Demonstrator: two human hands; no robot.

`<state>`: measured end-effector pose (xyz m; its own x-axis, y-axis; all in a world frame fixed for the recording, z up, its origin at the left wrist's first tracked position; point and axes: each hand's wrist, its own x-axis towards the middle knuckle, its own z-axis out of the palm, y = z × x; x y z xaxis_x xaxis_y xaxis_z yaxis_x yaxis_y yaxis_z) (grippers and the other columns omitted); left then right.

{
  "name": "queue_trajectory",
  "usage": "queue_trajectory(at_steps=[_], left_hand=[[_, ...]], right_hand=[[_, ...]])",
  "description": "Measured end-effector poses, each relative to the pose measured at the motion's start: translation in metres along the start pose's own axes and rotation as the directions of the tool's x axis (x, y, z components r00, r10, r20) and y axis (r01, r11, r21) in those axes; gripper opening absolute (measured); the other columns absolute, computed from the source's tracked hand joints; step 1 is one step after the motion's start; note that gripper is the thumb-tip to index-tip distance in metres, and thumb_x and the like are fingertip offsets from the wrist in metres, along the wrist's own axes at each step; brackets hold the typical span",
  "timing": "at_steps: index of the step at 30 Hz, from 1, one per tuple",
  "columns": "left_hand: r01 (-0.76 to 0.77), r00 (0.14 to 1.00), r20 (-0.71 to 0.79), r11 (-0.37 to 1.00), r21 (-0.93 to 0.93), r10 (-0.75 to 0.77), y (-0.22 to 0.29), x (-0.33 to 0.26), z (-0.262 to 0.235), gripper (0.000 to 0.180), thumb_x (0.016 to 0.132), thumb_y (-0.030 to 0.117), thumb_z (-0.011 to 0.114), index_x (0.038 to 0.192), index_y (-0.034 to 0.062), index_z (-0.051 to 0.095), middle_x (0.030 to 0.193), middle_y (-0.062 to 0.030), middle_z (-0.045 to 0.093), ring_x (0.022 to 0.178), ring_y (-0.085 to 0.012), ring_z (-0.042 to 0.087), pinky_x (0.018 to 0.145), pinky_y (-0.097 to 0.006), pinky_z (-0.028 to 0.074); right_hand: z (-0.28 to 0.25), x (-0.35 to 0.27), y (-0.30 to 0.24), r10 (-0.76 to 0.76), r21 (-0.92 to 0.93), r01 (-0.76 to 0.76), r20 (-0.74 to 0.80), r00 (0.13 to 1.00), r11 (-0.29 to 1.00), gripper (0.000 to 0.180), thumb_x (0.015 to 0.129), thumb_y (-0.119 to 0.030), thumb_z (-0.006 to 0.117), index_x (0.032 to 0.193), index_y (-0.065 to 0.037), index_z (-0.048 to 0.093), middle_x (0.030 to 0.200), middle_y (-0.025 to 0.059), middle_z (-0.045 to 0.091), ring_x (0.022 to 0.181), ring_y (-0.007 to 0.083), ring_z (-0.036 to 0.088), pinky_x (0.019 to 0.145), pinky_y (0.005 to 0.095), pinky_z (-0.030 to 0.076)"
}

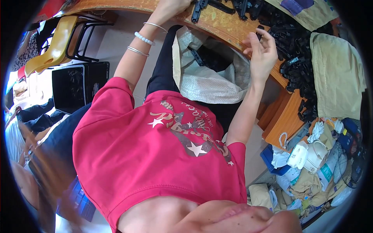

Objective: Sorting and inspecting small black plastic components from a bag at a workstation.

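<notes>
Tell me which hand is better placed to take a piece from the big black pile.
Right, probably. The right hand is raised just beside the pile of black pieces; the left hand rests farther along the wooden table.

Two hands show: the left hand (171, 7) and the right hand (262, 54). Three bracelets (144, 39) ring the left forearm, one of them beaded. One yellow chair (54, 46) stands by one wooden counter (221, 25). One white woven sack (206, 77) hangs below it. The black plastic parts (299, 50) are piled too thickly to count. Two tan cloth bags (336, 77) lie on the heap.
</notes>
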<state>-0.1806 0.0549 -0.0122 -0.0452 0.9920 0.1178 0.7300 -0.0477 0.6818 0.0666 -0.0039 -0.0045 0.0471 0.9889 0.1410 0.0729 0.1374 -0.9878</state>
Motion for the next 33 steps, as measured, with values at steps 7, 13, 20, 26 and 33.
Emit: queue_trajectory(at_steps=[7,13,20,26,33], left_hand=[[0.196,0.968,0.247,0.46,-0.866,0.052,0.028,-0.041,-0.001,0.019,0.095,0.019,0.054,0.089,0.0019,0.058,0.074,-0.0075,0.065,0.057,-0.0104,0.061,0.05,-0.022,0.049],[0.283,0.865,0.502,0.804,-0.523,0.023,0.08,-0.063,-0.002,0.024,0.09,0.022,0.062,0.092,0.0004,0.071,0.06,-0.0015,0.061,0.05,-0.0048,0.052,0.045,-0.021,0.04],[0.047,0.899,0.387,0.834,-0.55,0.204,0.073,-0.076,0.014,0.034,0.09,0.032,0.061,0.109,0.0045,0.068,0.069,-0.0037,0.066,0.058,-0.0045,0.059,0.05,-0.02,0.047],[-0.287,0.86,0.216,0.789,-0.543,0.462,0.077,-0.089,0.018,0.033,0.081,0.012,0.068,0.111,-0.0015,0.062,0.082,-0.0164,0.067,0.071,-0.0236,0.068,0.064,-0.031,0.053],[-0.499,0.798,0.091,0.737,-0.455,0.596,0.067,-0.089,0.03,0.036,0.078,0.008,0.068,0.112,-0.0024,0.062,0.087,-0.0143,0.069,0.07,-0.0205,0.068,0.065,-0.03,0.054]], right_hand=[[-0.003,-0.029,-0.003,-0.042,0.026,0.04,0.089,0.995,0.999,0.021,0.088,-0.002,0.06,0.107,0.006,0.057,0.084,0.0122,0.064,0.067,0.01,0.062,0.053,0.0177,0.044],[0.002,-0.042,-0.019,-0.083,-0.043,0.091,0.153,0.985,0.995,0.017,0.082,0.004,0.065,0.099,0.007,0.065,0.083,0.0107,0.067,0.069,0.0122,0.066,0.057,0.0193,0.05],[0.005,-0.059,-0.013,-0.1,0.131,0.099,0.005,0.995,0.986,0.017,0.083,0.005,0.064,0.099,0.01,0.063,0.085,0.0147,0.068,0.072,0.0164,0.068,0.067,0.0235,0.055],[0.002,-0.064,0.003,-0.236,0.053,0.242,-0.098,0.967,0.969,0.027,0.078,0.003,0.07,0.104,0.008,0.062,0.1,0.0129,0.063,0.082,0.0137,0.063,0.07,0.0221,0.053],[-0.006,-0.059,-0.006,-0.133,0.07,0.135,-0.028,0.991,0.988,0.031,0.078,-0.004,0.074,0.105,0.003,0.064,0.091,0.0043,0.058,0.082,0.0096,0.057,0.073,0.0206,0.046]])
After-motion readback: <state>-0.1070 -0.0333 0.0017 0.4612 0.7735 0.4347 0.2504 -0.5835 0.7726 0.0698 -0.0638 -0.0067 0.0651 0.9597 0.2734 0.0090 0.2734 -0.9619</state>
